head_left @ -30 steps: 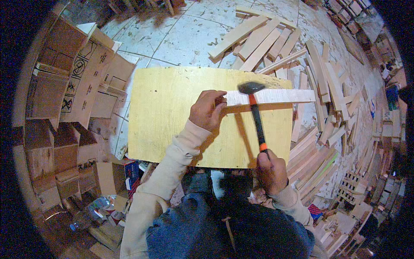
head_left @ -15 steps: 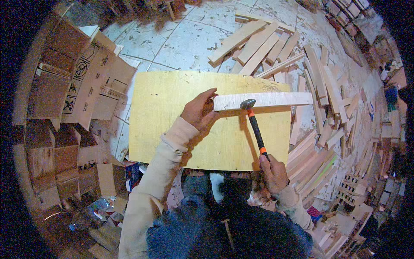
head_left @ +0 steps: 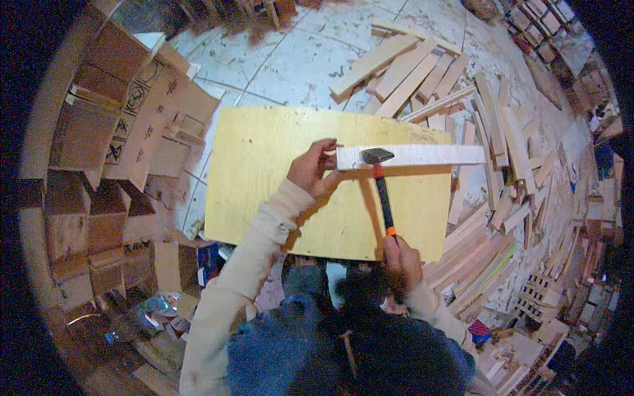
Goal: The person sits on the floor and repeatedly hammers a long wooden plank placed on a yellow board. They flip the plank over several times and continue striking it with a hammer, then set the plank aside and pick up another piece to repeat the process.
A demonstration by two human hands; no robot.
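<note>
A pale strip of wood (head_left: pixel 436 155) lies crosswise above a yellow wooden board (head_left: pixel 257 211). Its left end is between the thumb and fingers of my left hand (head_left: pixel 312 170), which is closed around it. My right hand (head_left: pixel 401 264) is wrapped round the lower handle of a hammer (head_left: pixel 382 198) with a black and orange grip. The dark hammer head overlaps the strip's left part, a short way from my left fingers; whether it touches the wood I cannot tell.
Loose wooden slats (head_left: pixel 396 66) lie piled on the tiled floor (head_left: pixel 290 66) beyond the board and down its right side. Cardboard boxes (head_left: pixel 145 125) stand along the left. A small slatted wooden piece (head_left: pixel 536 294) is at the lower right.
The hammer head has shifted left along the strip, toward my left hand, and my right hand has moved left with it. My left hand keeps its place on the strip's end.
</note>
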